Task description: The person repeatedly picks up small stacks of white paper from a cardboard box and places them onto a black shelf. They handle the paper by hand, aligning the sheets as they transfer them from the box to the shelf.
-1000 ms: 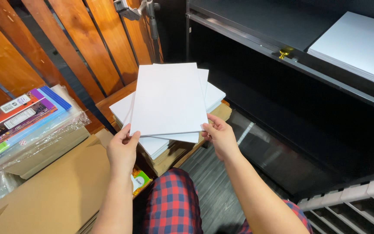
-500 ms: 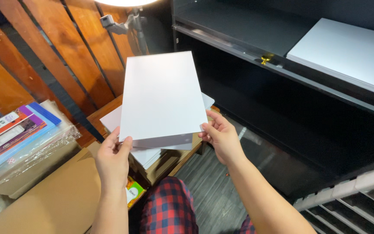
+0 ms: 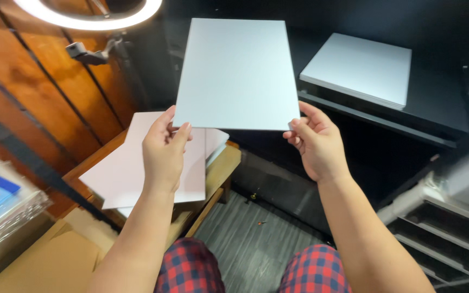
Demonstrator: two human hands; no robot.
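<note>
Head view: a seated person in red-and-navy plaid trousers (image 3: 188,268) holds a thin stack of white rectangular sheets (image 3: 238,73) up in front of a black shelving unit (image 3: 435,135). The left hand (image 3: 164,154) pinches the stack's near left corner, thumb on top and fingers beneath; the right hand (image 3: 316,144) grips the near right corner, fingertips curled at the edge. The stack's long axis runs away from the body, so almost all of it lies beyond both grips, toward the shelf. Both hands sit about level, neither clearly nearer the shelf. A second pile of white sheets (image 3: 362,68) rests on the shelf to the far right, well apart from the held stack. Below the left hand, loose pale sheets (image 3: 137,173) lie on a low wooden stool (image 3: 221,168). A lit ring lamp (image 3: 88,13) glows at the far left.
</note>
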